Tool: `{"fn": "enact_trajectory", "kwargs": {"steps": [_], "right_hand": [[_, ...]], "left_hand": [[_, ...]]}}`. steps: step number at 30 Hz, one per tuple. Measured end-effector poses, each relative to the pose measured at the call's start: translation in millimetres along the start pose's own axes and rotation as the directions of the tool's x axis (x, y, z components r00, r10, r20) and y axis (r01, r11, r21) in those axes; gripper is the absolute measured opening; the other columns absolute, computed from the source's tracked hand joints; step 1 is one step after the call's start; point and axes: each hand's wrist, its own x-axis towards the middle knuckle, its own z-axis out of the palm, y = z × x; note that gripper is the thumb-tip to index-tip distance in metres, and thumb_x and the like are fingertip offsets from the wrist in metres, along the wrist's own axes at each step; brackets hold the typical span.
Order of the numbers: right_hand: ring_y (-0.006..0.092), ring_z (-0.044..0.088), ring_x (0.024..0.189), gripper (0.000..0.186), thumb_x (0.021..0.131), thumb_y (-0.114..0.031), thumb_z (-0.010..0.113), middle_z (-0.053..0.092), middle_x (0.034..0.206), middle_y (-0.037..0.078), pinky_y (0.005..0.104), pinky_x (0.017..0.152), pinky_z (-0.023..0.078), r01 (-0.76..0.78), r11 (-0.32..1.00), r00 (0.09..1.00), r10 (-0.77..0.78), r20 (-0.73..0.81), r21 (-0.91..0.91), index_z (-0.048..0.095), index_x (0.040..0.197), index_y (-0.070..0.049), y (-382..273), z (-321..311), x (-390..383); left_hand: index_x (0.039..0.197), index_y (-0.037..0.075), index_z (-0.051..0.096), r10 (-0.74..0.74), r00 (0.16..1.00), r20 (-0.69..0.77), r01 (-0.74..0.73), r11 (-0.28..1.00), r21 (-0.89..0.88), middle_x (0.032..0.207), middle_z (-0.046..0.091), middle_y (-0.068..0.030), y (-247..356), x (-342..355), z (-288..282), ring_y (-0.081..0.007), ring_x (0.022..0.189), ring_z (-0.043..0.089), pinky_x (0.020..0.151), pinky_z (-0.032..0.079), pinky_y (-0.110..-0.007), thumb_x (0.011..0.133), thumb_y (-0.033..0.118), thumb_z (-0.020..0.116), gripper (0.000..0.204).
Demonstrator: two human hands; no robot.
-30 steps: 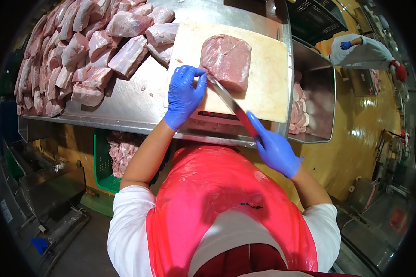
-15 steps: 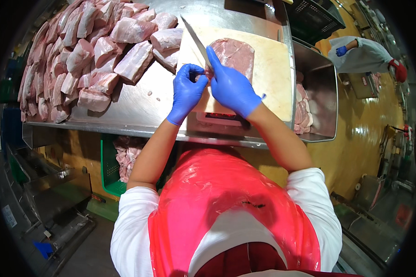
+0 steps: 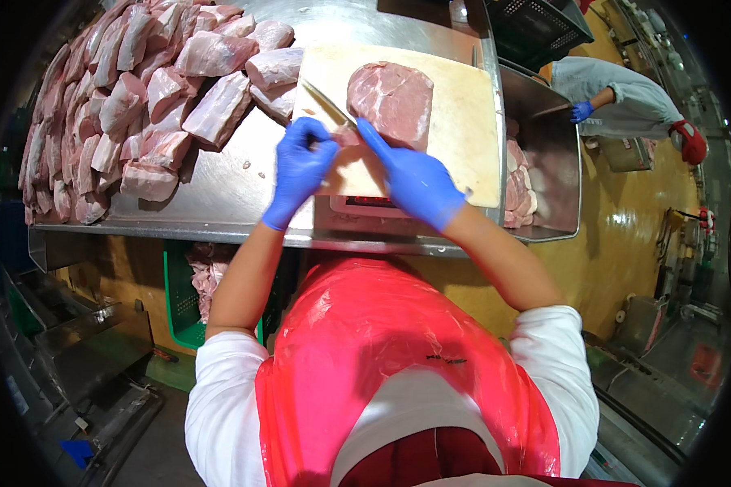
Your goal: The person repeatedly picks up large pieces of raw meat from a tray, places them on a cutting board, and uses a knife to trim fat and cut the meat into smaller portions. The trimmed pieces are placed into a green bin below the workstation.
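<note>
My right hand (image 3: 418, 183), in a blue glove, is closed round a knife, with its index finger stretched along the back. The knife blade (image 3: 326, 101) points up and left over the white cutting board (image 3: 467, 134). Fingers and thumb pinched together, my left hand (image 3: 303, 166) in a blue glove grips a small meat scrap (image 3: 347, 136) near the blade. Just beyond both hands lies a thick pink slab of meat (image 3: 391, 104) on the board. Neither hand covers it.
Many pale meat pieces (image 3: 122, 105) are heaped on the steel table (image 3: 227, 199) at left. A metal bin (image 3: 556, 195) with meat slices stands at right, a co-worker's gloved hand (image 3: 581, 111) by its rim. Below are a red-lit scale (image 3: 365, 203) and a green crate (image 3: 175, 300).
My left hand has drawn away left from my right hand, pulling the meat scrap along. The knife has dropped lower. At right, the co-worker has leaned toward the bin.
</note>
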Motion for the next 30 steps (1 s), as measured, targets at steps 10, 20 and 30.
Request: {"fn": "enact_trajectory", "kwargs": {"steps": [10,20,30], "right_hand": [[0.0334,0.069,0.077,0.060,0.096,-0.011,0.060,0.069,0.102,0.018,0.0443,0.069,0.056,-0.133,0.991,0.979,0.130,0.157,0.008,0.046,0.152,-0.027,121.8,-107.5,-163.8],[0.0108,0.056,0.060,0.016,0.103,-0.016,0.056,0.059,0.082,0.005,0.0242,0.051,0.048,0.041,0.022,0.880,0.473,-0.047,0.999,0.049,0.114,-0.008,70.1,7.1,46.9],[0.0153,0.065,0.066,0.042,0.103,-0.018,0.058,0.066,0.077,0.008,0.0316,0.060,0.052,-0.263,0.506,0.915,0.400,0.047,0.822,0.049,0.140,-0.001,62.5,5.4,-46.4]], "left_hand": [[0.087,0.006,0.058,-0.273,0.859,-0.433,0.449,0.808,0.383,0.079,0.054,0.0041,13.1,-146.5,-217.4,-0.0054,0.074,0.047,0.063,0.040,-0.022,0.095,0.010,0.066,0.012],[0.145,0.000,0.050,-0.206,0.963,-0.173,0.176,0.968,-0.176,0.142,0.054,-0.0098,-7.8,27.8,-1.5,-0.0202,0.131,0.049,0.113,0.036,-0.034,0.105,0.026,0.054,0.047],[0.114,0.002,0.070,0.109,0.991,-0.083,-0.075,0.938,0.339,0.108,0.069,-0.0142,31.8,29.5,25.9,-0.0258,0.099,0.068,0.089,0.053,-0.036,0.094,0.014,0.067,0.023]]}}
